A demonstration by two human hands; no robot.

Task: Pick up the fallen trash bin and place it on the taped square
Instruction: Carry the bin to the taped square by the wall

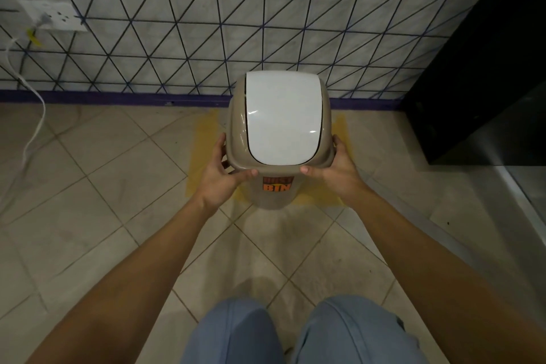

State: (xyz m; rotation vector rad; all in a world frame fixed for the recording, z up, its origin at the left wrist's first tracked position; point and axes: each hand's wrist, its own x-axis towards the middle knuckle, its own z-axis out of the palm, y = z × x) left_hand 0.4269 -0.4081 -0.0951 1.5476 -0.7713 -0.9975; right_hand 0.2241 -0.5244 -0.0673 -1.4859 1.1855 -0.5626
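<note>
Right, the beige plastic swing-lid trash bin (277, 139) is upright, held over the yellow taped square (204, 139) on the tiled floor (88, 186), close to the patterned wall at 12 o'clock. Can't tell whether its base is touching down or just above; the body hides the contact.

Grip: left hand (220, 174) wraps the lid collar at 8 o'clock, right hand (334, 168) at 4 o'clock, thumbs (248, 173) on the near edge, fingers curled around the sides. Both closed on the collar only, not the body.

Risks, as I judge them:
- The collar is probably a separate piece. If it's only clipped on, a lift by it could pop it off and drop the body.
- The white flap lid (283, 118) pivots. A thumb sliding onto it would tip it inward and the grip goes.
- Tape shows wider at 9 o'clock than 3 o'clock, so the bin may sit right of centre. Can't see the far tape edge; the base could overhang toward the wall.
- The black cabinet (484, 68) at 2 o'clock is well apart, no clash.
- Letting go before the base is flat could topple it again.
</note>
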